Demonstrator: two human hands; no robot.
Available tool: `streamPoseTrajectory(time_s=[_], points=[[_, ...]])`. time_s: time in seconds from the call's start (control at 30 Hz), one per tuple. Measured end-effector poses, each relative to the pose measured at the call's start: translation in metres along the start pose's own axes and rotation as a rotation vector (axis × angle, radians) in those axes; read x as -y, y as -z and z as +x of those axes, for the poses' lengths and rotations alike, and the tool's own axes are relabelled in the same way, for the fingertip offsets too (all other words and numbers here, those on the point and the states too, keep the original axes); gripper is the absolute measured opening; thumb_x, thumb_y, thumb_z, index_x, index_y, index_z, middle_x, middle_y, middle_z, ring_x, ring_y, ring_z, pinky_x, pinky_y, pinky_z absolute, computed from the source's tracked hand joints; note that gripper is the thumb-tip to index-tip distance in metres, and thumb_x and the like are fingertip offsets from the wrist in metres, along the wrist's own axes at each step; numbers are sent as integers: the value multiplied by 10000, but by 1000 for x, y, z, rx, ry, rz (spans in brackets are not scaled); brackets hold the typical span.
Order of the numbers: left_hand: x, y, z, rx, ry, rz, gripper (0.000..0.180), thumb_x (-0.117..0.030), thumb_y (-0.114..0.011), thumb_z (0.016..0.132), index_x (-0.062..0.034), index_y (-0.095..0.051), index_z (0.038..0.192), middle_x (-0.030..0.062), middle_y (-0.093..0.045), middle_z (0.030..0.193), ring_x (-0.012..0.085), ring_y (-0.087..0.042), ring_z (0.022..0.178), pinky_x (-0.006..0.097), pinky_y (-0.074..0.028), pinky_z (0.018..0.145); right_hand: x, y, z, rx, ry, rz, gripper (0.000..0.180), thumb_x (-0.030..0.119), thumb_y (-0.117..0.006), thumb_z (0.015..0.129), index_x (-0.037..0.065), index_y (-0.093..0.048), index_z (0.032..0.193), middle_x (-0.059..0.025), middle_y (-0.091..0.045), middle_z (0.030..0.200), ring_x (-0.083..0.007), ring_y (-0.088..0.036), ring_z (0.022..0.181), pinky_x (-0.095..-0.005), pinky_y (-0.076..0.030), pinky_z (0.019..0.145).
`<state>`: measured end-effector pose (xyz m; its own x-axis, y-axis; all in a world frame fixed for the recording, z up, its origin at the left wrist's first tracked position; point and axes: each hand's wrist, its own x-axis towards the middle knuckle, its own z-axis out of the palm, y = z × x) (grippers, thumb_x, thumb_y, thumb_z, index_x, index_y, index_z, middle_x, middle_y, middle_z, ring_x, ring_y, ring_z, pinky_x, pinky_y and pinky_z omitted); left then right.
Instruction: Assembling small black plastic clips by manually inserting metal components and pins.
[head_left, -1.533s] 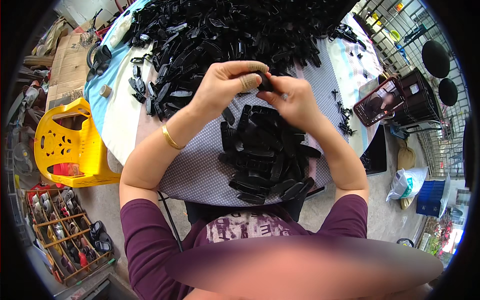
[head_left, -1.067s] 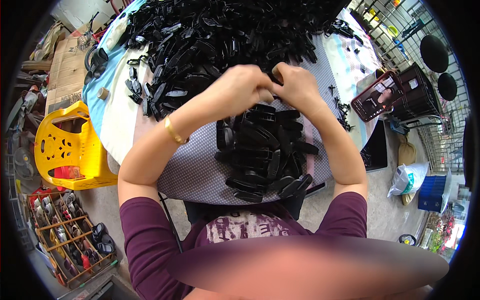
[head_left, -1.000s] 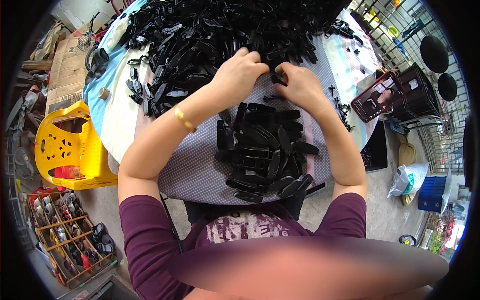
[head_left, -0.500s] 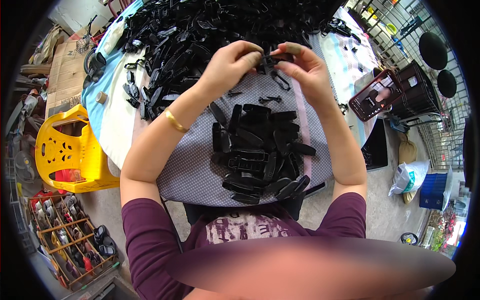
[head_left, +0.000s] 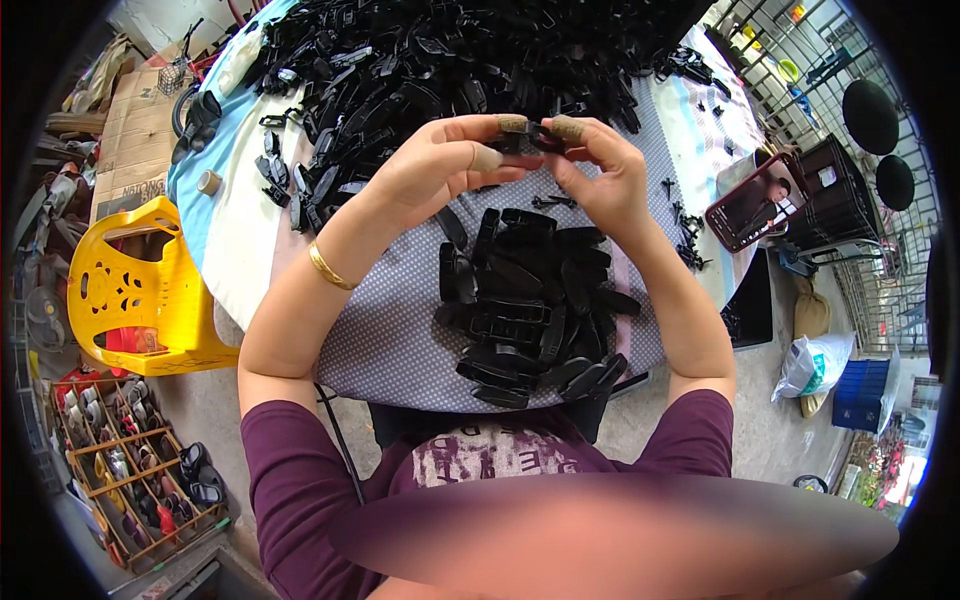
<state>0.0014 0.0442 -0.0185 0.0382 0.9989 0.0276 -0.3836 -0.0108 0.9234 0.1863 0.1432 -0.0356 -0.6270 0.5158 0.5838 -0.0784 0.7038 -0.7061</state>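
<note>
Above the far part of the patterned tablecloth, a small black plastic piece [head_left: 537, 136] is pinched between my two hands. My left hand [head_left: 440, 165] grips its left end, with wrapped or covered fingertips, and a gold bangle circles that wrist. The right hand [head_left: 603, 168] holds the other end between thumb and covered forefinger. Fingers hide much of the piece. Nearer to me lies a heap of black plastic clip-like parts [head_left: 515, 285]. Just below the hands are a few thin black bits [head_left: 553, 201]. A large mound of similar black parts [head_left: 400, 65] spreads across the back.
A phone [head_left: 757, 205] stands tilted at the table's right, close to small black bits [head_left: 688, 235]. Left of the table are a yellow plastic chair [head_left: 105, 285] and a shoe rack [head_left: 125, 455]. A black crate [head_left: 835, 190] and wire cage [head_left: 865, 235] stand at right.
Both hands have come slightly nearer to me, and the left has turned so its fingers stretch toward the right hand. The loop-shaped part seen by the right hand no longer shows there.
</note>
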Motion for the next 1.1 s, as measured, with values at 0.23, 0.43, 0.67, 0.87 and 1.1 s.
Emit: streamPoseTrajectory(time_s=[0.23, 0.43, 0.67, 0.87, 1.1], points=[[1, -2, -2, -56, -15, 330, 347, -32, -610, 840, -12, -567, 1184, 94, -610, 1077, 138, -614, 940, 242, -507, 803, 11, -5, -1, 23, -9, 49, 309, -7, -680, 767, -24, -623, 1071, -90, -630, 1010, -137, -616, 889, -255, -517, 759], [11, -3, -1, -108, -292, 517, 351, -47, -636, 836, 5, -573, 1177, 68, -646, 987, 105, -597, 912, 222, -496, 796, 11, -10, -5, -52, 11, -19, 299, -6, -690, 758, -22, -634, 1051, -86, -637, 969, -131, -631, 813, -235, -524, 702], [22, -12, -3, -150, -258, 224, 375, -78, -639, 841, 17, -556, 1194, 101, -637, 1077, 130, -599, 953, 260, -492, 851, 19, -17, -9, -58, 36, -192, 260, 16, -712, 748, -28, -632, 992, -85, -636, 933, -118, -633, 777, -224, -524, 681], [21, -1, -2, -68, -194, 174, 327, -106, -640, 845, 2, -596, 1151, 63, -646, 1042, 124, -603, 933, 257, -481, 858, 15, -13, -6, 101, -267, 3, 320, 95, -687, 806, -40, -581, 1076, -78, -637, 933, -100, -622, 779, -222, -516, 668], [16, -5, -3, 15, -230, 190, 292, -75, -628, 846, 9, -610, 1125, 69, -652, 1006, 113, -602, 915, 246, -478, 847, 12, -21, -15, 84, -90, -73, 401, 215, -722, 777, -49, -605, 1055, -152, -608, 709, -183, -594, 603, -293, -455, 562]])
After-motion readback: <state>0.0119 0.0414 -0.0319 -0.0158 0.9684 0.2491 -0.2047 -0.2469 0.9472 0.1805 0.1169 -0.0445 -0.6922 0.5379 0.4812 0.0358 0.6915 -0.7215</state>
